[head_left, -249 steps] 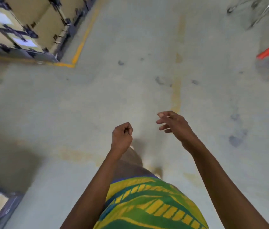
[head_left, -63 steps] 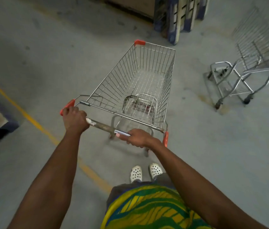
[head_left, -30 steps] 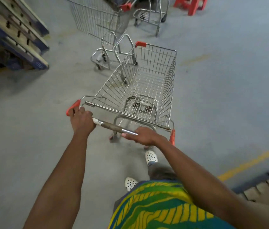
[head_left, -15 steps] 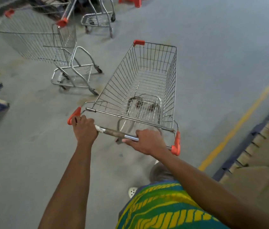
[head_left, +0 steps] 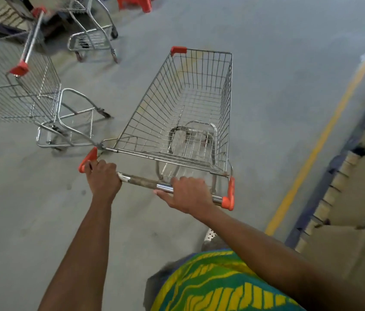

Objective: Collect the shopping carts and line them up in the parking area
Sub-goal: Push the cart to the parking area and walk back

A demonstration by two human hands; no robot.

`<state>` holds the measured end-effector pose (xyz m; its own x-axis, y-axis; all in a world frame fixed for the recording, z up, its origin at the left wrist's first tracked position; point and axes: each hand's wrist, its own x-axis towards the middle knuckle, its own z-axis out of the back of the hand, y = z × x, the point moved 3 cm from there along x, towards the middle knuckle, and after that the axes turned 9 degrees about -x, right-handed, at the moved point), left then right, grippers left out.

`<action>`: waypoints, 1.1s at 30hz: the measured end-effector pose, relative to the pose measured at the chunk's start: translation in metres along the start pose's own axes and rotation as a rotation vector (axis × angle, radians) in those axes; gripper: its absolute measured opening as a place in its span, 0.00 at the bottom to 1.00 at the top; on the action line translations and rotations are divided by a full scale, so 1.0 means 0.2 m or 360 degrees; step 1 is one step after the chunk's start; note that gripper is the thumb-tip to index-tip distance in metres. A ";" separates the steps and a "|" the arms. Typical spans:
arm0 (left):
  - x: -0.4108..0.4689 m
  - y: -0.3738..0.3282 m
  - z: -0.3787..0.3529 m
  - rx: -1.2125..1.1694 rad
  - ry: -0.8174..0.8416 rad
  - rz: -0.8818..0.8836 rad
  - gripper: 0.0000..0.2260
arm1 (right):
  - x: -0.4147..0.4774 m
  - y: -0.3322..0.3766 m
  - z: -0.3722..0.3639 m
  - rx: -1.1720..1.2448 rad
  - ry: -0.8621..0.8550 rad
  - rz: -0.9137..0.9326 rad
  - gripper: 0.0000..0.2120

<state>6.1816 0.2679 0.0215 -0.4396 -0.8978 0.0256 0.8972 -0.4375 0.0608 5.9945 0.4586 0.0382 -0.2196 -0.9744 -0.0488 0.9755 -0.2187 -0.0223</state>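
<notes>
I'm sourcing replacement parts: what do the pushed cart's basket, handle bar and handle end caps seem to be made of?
Basket: thin steel-looking wire in a grid, shiny silvery plating.
Handle bar: metal tube, bright at its right part, dull brown and worn toward the left hand, possibly rust or a stripped sleeve.
End caps: matte orange-red, probably moulded plastic.

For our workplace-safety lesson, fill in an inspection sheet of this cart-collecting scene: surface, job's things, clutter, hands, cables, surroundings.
Surface: grey concrete floor, stained, with a yellow line on the right.
Job's things: empty cart being pushed; second cart to its left; third cart beyond.
Clutter: red stool at the top edge.
Hands: left hand and right hand both grip the cart's handle bar.
Cables: nothing seen.
Surroundings: stacked cartons on a pallet at right.
</notes>
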 end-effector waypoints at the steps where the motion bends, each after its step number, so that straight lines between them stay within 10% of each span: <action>1: 0.07 -0.05 0.00 -0.0010 -0.0006 -0.0002 0.08 | 0.05 -0.06 0.00 -0.0008 -0.0015 -0.0022 0.38; 10: 0.68 -0.54 0.05 0.0010 0.0178 -0.0030 0.06 | 0.50 -0.66 -0.02 -0.0225 -0.0185 -0.0128 0.38; 33: 2.96 -1.80 0.12 -0.0076 0.0746 -0.1120 0.16 | 2.04 -2.15 -0.03 -0.0268 -0.0600 -0.1093 0.40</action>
<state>5.5975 -0.1060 0.0389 -0.8425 -0.3381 -0.4194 0.4263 -0.8944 -0.1353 5.4859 0.1546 0.0215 -0.7225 -0.5837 0.3706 0.6024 -0.7945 -0.0770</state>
